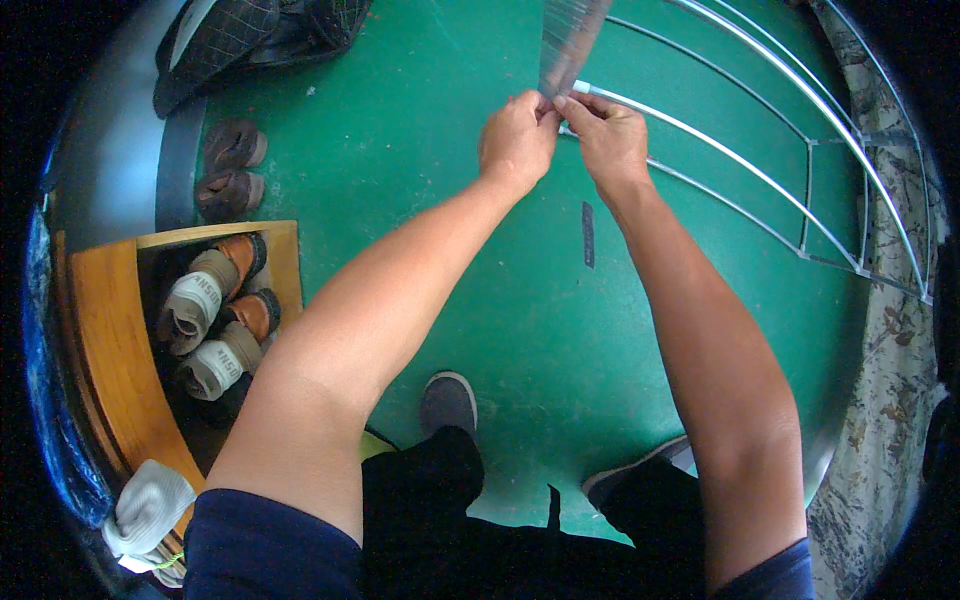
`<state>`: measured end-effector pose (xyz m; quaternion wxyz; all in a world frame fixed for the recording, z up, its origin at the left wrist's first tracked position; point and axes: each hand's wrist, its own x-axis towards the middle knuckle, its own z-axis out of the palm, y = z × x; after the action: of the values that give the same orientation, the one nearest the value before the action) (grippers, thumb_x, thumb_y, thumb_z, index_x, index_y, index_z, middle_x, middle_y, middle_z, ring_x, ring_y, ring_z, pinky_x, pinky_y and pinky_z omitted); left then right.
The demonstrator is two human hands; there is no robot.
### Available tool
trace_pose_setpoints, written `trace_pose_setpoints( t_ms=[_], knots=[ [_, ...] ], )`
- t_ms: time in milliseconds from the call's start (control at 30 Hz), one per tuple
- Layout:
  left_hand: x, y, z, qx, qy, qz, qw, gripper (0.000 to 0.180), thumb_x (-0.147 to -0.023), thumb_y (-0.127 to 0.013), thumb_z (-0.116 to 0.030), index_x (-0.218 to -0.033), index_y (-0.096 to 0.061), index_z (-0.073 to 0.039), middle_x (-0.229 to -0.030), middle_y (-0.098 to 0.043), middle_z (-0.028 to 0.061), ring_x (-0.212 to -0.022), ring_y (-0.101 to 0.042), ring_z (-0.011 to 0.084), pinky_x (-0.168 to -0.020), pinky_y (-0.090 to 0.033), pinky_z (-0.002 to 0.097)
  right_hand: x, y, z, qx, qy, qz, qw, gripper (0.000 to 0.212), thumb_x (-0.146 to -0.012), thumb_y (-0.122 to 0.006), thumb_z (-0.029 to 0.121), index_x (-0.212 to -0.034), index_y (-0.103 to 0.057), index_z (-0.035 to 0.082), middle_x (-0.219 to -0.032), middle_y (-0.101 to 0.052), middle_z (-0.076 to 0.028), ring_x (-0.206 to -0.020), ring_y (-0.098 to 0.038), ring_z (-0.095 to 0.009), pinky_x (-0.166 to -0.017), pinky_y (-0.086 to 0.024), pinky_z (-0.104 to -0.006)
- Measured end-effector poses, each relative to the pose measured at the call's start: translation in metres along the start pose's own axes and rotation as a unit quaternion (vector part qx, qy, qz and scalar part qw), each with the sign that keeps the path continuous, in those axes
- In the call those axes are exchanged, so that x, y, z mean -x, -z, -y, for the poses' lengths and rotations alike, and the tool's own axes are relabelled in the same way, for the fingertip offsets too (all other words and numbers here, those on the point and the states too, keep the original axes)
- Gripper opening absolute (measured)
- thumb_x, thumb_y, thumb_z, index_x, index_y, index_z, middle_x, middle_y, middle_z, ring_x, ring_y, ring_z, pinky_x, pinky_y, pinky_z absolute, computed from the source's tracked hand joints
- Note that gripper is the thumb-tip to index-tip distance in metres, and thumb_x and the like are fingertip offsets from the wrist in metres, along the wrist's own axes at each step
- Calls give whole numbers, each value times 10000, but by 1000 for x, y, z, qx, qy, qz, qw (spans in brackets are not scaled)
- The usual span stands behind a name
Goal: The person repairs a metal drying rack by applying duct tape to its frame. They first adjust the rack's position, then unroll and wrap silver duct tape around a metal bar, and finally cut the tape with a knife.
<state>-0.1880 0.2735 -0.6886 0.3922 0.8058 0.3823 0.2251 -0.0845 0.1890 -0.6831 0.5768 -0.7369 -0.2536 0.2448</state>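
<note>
Both my hands meet at the top middle, at the lower end of a translucent grey sheet or strip [573,45] that stands up out of view. The fingers of my left hand [517,142] are closed on its lower left edge. Close beside it, my right hand [614,142] pinches near the same corner, thumb on the strip. Just behind the right hand, a silvery tube frame [720,137] extends to the right, with a white end piece [581,87] by the fingers. The fingertips partly hide where strip and frame meet.
A dark flat strip [588,236] lies on the green floor [500,330]. At left, a wooden shoe cabinet [120,320] holds brown shoes [240,260]; dark shoes [232,145] sit beyond it. A black quilted item [250,45] is at upper left, patterned fabric [885,400] at right.
</note>
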Motion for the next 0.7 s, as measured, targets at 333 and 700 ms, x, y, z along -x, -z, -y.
trace_pose_setpoints(
  t_ms=[333, 700],
  knots=[
    [-7, 7, -9, -76, 33, 20, 996, 216, -959, -696, -313, -964, -720, -98, -912, -749, 173, -876, -711, 430, -737, -542, 547, 2, 0, 2, -6, -12, 14, 1000, 350, -908, -803, 312, -1116, -817, 32, -985, -811, -114, -889, -748, -157, -816, -581, -319],
    [-11, 3, 2, 12, 7, 23, 1000, 231, -898, -792, -264, -891, -719, -45, -798, -737, 136, -713, -708, 262, -652, -538, 417, 1, 6, -21, 18, -63, -19, 998, 308, -895, -738, 197, -1156, -784, 42, -1049, -798, -143, -942, -760, -231, -842, -585, -350]
  ],
)
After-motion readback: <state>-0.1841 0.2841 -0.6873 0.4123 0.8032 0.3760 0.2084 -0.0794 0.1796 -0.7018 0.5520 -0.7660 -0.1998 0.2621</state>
